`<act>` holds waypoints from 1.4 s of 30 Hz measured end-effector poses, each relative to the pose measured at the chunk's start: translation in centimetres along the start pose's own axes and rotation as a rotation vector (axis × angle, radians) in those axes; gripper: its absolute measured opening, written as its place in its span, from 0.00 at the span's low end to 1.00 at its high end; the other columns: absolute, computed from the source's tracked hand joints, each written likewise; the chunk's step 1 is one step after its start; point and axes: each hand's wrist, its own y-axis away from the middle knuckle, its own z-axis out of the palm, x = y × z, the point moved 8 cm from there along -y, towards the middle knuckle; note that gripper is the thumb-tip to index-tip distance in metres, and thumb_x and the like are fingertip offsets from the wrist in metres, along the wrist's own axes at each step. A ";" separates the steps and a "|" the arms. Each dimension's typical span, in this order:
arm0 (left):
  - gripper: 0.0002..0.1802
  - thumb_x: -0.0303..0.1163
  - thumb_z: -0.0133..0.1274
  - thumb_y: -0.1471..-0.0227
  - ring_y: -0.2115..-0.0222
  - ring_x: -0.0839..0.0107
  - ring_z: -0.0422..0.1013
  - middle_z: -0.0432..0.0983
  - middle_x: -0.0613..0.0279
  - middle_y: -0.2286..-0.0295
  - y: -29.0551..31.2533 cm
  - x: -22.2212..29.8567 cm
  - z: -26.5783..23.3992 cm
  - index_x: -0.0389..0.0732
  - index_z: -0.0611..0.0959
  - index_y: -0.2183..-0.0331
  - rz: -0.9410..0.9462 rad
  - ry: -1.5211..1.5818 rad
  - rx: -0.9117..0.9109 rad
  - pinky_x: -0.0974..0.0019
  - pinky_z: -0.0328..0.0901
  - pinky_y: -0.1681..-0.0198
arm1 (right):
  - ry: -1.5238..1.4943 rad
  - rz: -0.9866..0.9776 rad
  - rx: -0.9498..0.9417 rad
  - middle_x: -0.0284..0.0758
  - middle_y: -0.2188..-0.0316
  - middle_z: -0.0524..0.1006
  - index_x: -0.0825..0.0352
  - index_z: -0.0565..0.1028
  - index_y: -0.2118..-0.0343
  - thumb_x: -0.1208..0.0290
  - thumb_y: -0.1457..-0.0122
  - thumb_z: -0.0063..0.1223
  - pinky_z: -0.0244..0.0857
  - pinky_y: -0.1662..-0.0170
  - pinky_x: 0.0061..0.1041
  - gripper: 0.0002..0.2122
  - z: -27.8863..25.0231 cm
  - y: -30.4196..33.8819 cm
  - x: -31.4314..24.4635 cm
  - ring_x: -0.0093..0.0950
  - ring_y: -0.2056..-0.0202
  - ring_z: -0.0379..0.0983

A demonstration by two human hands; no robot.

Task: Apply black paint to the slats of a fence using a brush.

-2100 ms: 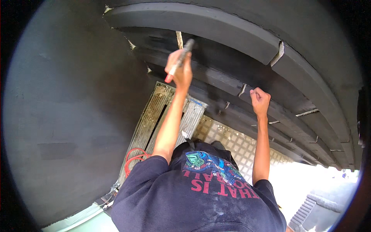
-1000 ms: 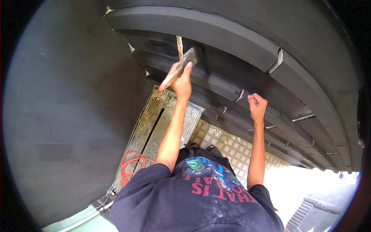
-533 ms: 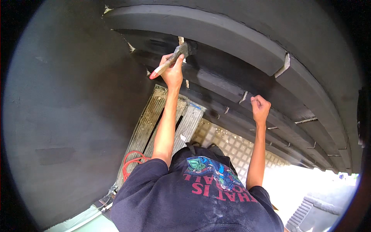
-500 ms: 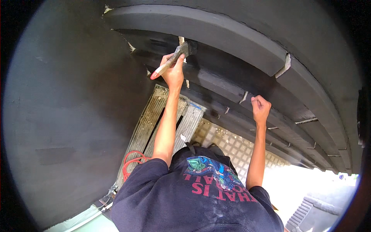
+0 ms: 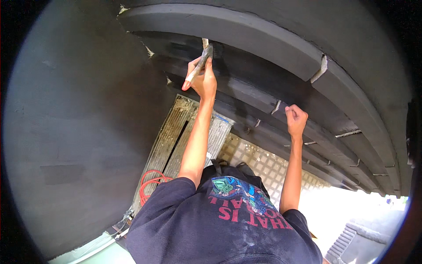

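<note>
My left hand (image 5: 204, 81) is closed round a paintbrush (image 5: 198, 69) with a pale, red-ended handle. The dark bristle end touches a dark grey stepped ledge, beside a pale unpainted joint (image 5: 205, 42). Farther right, my right hand (image 5: 297, 119) is curled with its fingers pressed together against the edge of a lower ledge (image 5: 257, 97). What it holds, if anything, is hidden. Another pale joint (image 5: 276, 107) lies just left of that hand.
A dark grey wall (image 5: 66, 132) fills the left side. Below me stands a worn metal plank platform (image 5: 176, 132) with a red cord (image 5: 145, 187) at its side. Paved floor (image 5: 250, 154) shows beyond it. Long curved ledges (image 5: 228, 22) run overhead toward the right.
My left hand has shifted slightly right with the paintbrush, whose handle now tilts more upright. My right hand stays at nearly the same place on the ledge.
</note>
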 end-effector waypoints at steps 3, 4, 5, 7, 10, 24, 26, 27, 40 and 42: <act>0.10 0.27 0.66 0.45 0.72 0.75 0.74 0.81 0.62 0.71 0.2 0.6 -0.1 0.34 0.83 0.63 -0.089 0.060 0.041 0.70 0.68 0.68 | -0.007 -0.005 0.005 0.30 0.86 0.51 0.70 0.69 0.81 0.73 0.42 0.60 0.45 0.78 0.28 0.14 -0.2 -0.1 0.1 0.18 0.82 0.47; 0.10 0.27 0.66 0.45 0.72 0.75 0.74 0.80 0.62 0.71 0.1 1.4 -0.3 0.34 0.82 0.63 -0.071 -0.002 0.067 0.70 0.67 0.69 | -0.010 -0.005 0.009 0.30 0.86 0.51 0.70 0.69 0.81 0.73 0.42 0.60 0.45 0.78 0.28 0.14 -0.3 -0.1 0.1 0.18 0.81 0.47; 0.10 0.27 0.66 0.45 0.73 0.75 0.73 0.80 0.62 0.71 0.1 2.2 -0.5 0.34 0.82 0.63 -0.053 -0.064 0.092 0.70 0.67 0.69 | -0.011 -0.002 0.014 0.30 0.86 0.51 0.70 0.69 0.81 0.73 0.42 0.60 0.45 0.78 0.28 0.14 -0.4 -0.2 0.2 0.18 0.81 0.47; 0.10 0.26 0.66 0.45 0.74 0.75 0.73 0.80 0.60 0.72 0.0 2.9 -1.4 0.33 0.82 0.64 -0.084 -0.086 0.176 0.68 0.67 0.70 | -0.026 -0.001 -0.002 0.31 0.86 0.51 0.70 0.70 0.81 0.74 0.42 0.60 0.45 0.78 0.28 0.13 -0.2 -0.3 0.4 0.18 0.82 0.47; 0.09 0.23 0.65 0.47 0.72 0.69 0.76 0.81 0.57 0.71 0.0 2.6 -1.8 0.33 0.82 0.65 -0.007 -0.098 0.220 0.65 0.70 0.67 | -0.042 -0.001 -0.018 0.30 0.87 0.52 0.70 0.70 0.80 0.74 0.42 0.59 0.45 0.78 0.28 0.13 -0.1 -0.2 0.5 0.18 0.82 0.47; 0.12 0.24 0.69 0.54 0.65 0.58 0.82 0.85 0.49 0.66 3.8 3.6 1.9 0.32 0.83 0.67 0.085 -0.195 0.181 0.59 0.72 0.60 | -0.055 -0.016 -0.056 0.29 0.87 0.51 0.70 0.71 0.80 0.73 0.42 0.60 0.44 0.78 0.29 0.13 0.3 -0.3 0.1 0.18 0.82 0.47; 0.13 0.25 0.69 0.54 0.65 0.54 0.81 0.85 0.50 0.64 5.0 4.8 2.3 0.34 0.84 0.65 0.084 -0.163 0.073 0.60 0.73 0.64 | -0.050 -0.022 -0.072 0.29 0.86 0.51 0.71 0.71 0.80 0.73 0.42 0.60 0.44 0.78 0.29 0.13 0.3 -0.4 0.1 0.18 0.81 0.47; 0.13 0.25 0.69 0.53 0.65 0.57 0.81 0.85 0.50 0.64 5.8 5.6 2.7 0.34 0.84 0.65 0.057 -0.101 0.022 0.62 0.73 0.66 | -0.046 -0.012 -0.077 0.29 0.86 0.51 0.71 0.71 0.80 0.73 0.41 0.60 0.44 0.78 0.29 0.13 0.0 -0.5 0.2 0.18 0.81 0.47; 0.10 0.24 0.66 0.51 0.70 0.59 0.76 0.81 0.53 0.71 2.3 4.3 0.3 0.33 0.81 0.67 0.096 -0.142 0.094 0.59 0.70 0.62 | -0.068 0.008 -0.116 0.27 0.86 0.52 0.71 0.70 0.80 0.73 0.41 0.59 0.43 0.77 0.27 0.14 -0.1 -0.9 0.6 0.16 0.80 0.47; 0.11 0.23 0.65 0.52 0.66 0.51 0.80 0.83 0.47 0.66 4.3 5.0 1.7 0.34 0.81 0.66 0.170 -0.120 0.058 0.57 0.71 0.63 | -0.062 0.007 -0.118 0.27 0.86 0.53 0.71 0.70 0.80 0.73 0.41 0.59 0.43 0.77 0.27 0.14 0.1 -0.7 0.6 0.16 0.80 0.48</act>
